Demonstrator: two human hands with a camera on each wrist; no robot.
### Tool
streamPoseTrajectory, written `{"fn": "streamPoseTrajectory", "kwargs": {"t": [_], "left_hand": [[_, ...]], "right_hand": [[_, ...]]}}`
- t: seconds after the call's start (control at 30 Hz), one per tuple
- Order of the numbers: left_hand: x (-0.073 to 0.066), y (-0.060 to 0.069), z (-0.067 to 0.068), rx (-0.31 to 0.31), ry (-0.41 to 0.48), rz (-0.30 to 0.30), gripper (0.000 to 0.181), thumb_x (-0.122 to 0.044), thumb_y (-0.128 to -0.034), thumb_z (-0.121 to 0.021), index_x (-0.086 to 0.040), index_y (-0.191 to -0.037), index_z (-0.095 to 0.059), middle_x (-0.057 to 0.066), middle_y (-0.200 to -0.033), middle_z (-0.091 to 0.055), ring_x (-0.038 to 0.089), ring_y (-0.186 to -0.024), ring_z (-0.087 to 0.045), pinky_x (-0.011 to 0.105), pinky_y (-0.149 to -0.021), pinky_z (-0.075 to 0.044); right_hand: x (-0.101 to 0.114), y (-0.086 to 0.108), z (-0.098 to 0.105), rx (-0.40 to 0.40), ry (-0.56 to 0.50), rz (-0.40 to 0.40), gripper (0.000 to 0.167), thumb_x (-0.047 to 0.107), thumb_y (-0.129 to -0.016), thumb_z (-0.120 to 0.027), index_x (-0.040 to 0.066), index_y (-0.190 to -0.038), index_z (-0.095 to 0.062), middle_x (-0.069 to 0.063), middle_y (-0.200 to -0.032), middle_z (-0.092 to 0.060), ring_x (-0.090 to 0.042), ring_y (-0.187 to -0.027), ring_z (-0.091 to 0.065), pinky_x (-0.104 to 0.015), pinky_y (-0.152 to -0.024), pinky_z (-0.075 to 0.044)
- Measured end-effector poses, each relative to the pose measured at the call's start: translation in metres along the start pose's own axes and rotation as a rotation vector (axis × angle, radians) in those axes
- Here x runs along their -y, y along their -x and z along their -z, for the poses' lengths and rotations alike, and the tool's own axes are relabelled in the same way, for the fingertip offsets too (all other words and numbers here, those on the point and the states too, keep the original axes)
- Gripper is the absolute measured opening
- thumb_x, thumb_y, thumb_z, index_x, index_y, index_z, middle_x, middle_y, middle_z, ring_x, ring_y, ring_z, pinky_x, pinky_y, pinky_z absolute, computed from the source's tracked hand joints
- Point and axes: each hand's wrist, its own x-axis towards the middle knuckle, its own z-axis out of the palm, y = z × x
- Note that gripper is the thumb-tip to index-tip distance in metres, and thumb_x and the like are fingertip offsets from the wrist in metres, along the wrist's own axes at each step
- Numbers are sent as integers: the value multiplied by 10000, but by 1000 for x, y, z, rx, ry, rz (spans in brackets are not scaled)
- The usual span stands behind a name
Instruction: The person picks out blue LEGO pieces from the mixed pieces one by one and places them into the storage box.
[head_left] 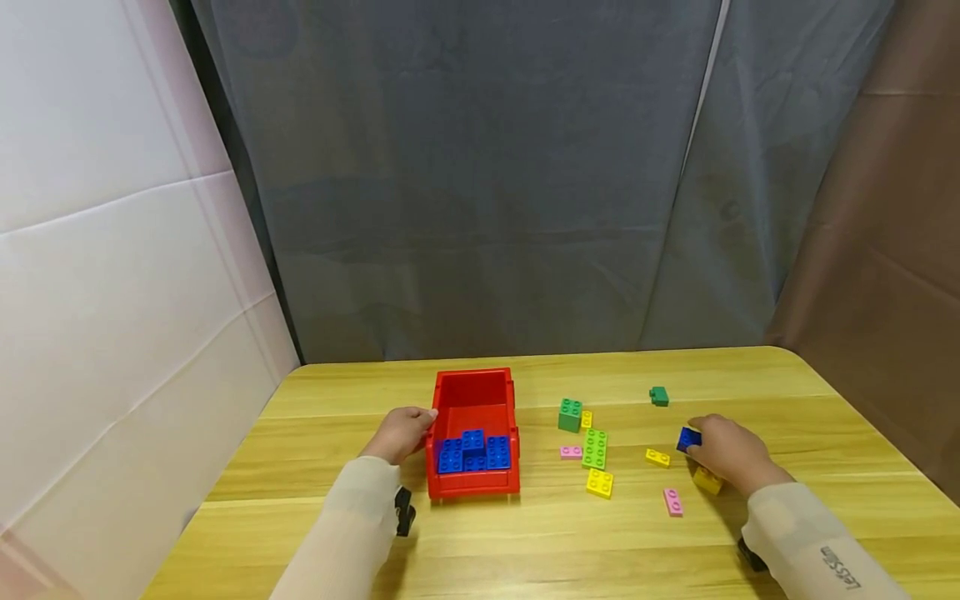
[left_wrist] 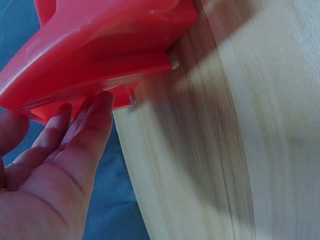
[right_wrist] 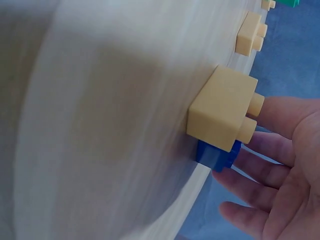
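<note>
A red bin [head_left: 474, 483] stands left of the table's middle, with several blue bricks [head_left: 474, 450] inside its near end. My left hand [head_left: 402, 433] holds the bin's left rim, thumb on top and fingers beneath the edge, as the left wrist view shows [left_wrist: 55, 170]. Far to the right, my right hand [head_left: 729, 450] pinches a blue brick [head_left: 687, 439] between thumb and fingers. A yellow brick [head_left: 707, 480] lies close beside that hand; in the right wrist view this yellow brick [right_wrist: 225, 107] partly hides the blue brick [right_wrist: 215, 156]. Whether the blue brick touches the table, I cannot tell.
Between bin and right hand lie a green brick [head_left: 570, 414], a lime brick [head_left: 595, 448], yellow bricks [head_left: 599, 483] and pink bricks [head_left: 672, 502]. A dark green piece [head_left: 659, 396] lies farther back. Grey cloth [head_left: 465, 183] hangs behind the wooden table [head_left: 337, 379].
</note>
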Motion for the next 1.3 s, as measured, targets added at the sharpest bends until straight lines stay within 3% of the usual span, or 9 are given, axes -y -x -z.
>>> {"fn": "streamPoseTrajectory", "kwargs": {"t": [0.3,0.63,1.03,1.3], "left_hand": [[1,-2,-1,-7,7,2,411,-236,-1022,-468,55,-1305,-530,198,-1213,-589,350,-1104,-542,455,-968,-483],[1,1,-1,-9,3,-16,413,-234,-1025,-463,66,-1299,-533,209,-1219,-587,356,-1099,-547,452,-967,-485],[2,1,-2,-9,15,-3,418,-236,-1023,-466,61,-1311,-525,213,-1241,-581,364,-1122,-550,460,-977,-478],[0,2,-1,-10,28,-1,430,-243,-1024,-465,62,-1322,-511,216,-1251,-573,364,-1128,-542,467,-983,-472]], "right_hand": [[-4,0,2,16,-27,7,439,124,-876,-667,-144,-1209,-567,-319,-1153,-601,-384,-975,-612,-583,-883,-467],[-7,-2,0,37,-40,-2,395,120,-889,-656,-124,-1192,-582,-294,-1112,-618,-308,-875,-592,-584,-879,-467],[-6,-2,1,43,-56,4,383,119,-892,-655,-131,-1175,-584,-299,-1103,-617,-321,-879,-592,-591,-889,-459],[-1,-2,5,8,-65,22,424,131,-903,-651,-141,-1214,-558,-331,-1161,-589,-447,-1017,-589,-613,-906,-445]]}}
